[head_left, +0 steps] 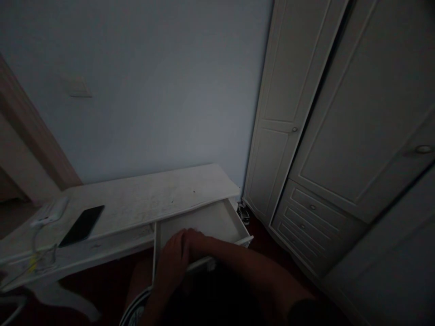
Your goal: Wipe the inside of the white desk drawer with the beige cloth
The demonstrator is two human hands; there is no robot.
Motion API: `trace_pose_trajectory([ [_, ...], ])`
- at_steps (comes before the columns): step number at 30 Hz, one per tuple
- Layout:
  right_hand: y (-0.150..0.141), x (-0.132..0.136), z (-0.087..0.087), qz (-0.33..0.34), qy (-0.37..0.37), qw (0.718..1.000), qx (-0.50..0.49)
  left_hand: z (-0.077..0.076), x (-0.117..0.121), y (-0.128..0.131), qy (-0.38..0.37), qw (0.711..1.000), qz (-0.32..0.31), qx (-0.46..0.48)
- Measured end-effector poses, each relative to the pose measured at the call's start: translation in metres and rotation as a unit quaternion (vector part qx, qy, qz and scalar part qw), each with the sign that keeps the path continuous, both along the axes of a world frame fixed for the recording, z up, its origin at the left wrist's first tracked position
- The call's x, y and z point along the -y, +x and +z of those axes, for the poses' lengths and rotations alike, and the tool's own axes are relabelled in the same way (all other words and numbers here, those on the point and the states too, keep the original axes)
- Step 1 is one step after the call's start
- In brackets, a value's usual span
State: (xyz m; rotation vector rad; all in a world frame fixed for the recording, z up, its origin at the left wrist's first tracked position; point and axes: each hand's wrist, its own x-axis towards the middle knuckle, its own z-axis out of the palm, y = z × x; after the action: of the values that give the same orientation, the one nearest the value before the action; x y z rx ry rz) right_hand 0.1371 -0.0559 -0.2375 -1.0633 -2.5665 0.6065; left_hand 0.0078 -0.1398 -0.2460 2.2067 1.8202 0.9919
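Drawer: this white drawer (215,219) stands pulled out toward you at the desk's right end, below your hands and reaching farther right.
Left hand: your left hand (175,248) is bent over the drawer's near left part, against the other hand; grip, cannot tell.
Right hand: your right hand (196,239) crosses in from the right; fingers hidden, grip cannot be told.
Desk: the dark tablet (83,225) lies left on the desk (149,190).
Garment print: the garment (136,310) has markings too dim to read.
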Motion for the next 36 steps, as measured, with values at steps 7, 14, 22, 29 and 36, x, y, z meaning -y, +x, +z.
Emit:
trace_pose_trajectory([
  [7, 0.113, -0.015, 0.018, -0.075, -0.064, 0.995, 0.01, -0.012, -0.022, 0.007, -0.102, 0.993, -0.049, -0.015],
  [14, 0.171, 0.061, 0.013, -0.175, 0.02, 0.982, 0.063, 0.026, -0.058, 0.076, -0.177, 0.947, -0.187, -0.192],
  [22, 0.179, 0.082, -0.044, -0.165, 0.234, 0.957, 0.053, 0.019, -0.097, 0.146, -0.147, 0.934, -0.226, -0.234],
  [29, 0.178, 0.085, -0.059, -0.195, 0.31, 0.931, 0.005, 0.015, -0.136, 0.143, -0.131, 0.961, -0.152, -0.188],
  [36, 0.18, 0.086, -0.056, -0.186, 0.317, 0.93, -0.017, 0.012, -0.15, 0.059, -0.141, 0.978, -0.038, -0.15],
])
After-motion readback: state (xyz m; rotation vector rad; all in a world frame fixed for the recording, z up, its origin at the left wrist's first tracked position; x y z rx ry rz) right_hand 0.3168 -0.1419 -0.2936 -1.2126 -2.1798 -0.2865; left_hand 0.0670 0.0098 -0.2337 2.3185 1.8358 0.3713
